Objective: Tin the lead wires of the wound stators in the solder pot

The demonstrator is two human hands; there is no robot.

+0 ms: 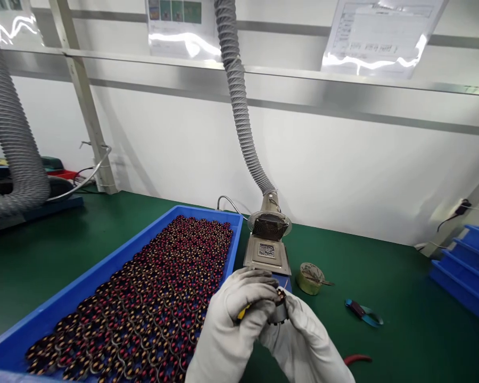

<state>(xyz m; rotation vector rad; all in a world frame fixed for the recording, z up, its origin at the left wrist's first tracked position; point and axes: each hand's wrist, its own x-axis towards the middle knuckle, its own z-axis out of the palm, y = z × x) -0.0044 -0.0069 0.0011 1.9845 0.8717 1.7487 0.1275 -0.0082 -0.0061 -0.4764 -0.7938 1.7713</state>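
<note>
Both my hands wear white gloves, their fingertips smudged grey. Between them, in front of the small metal solder pot [265,258], is a small ring-shaped motor stator [278,314] with dark teeth along its edge. My left hand [237,311] is closed, its fingers bent over the stator's left side. A bit of something yellow [243,311] shows inside that hand; its kind is hidden. My right hand [305,324] pinches the stator from the right. Left of my hands, a long blue tray [237,234] holds many similar stators with copper-coloured and red windings.
A grey exhaust hose [241,106] hangs down to the solder pot. On the green table [323,239] lie a round tin [310,279] with a stick across it, a blue-green loop [369,316] and a red handle [357,358]. Blue bins [463,276] are stacked at right.
</note>
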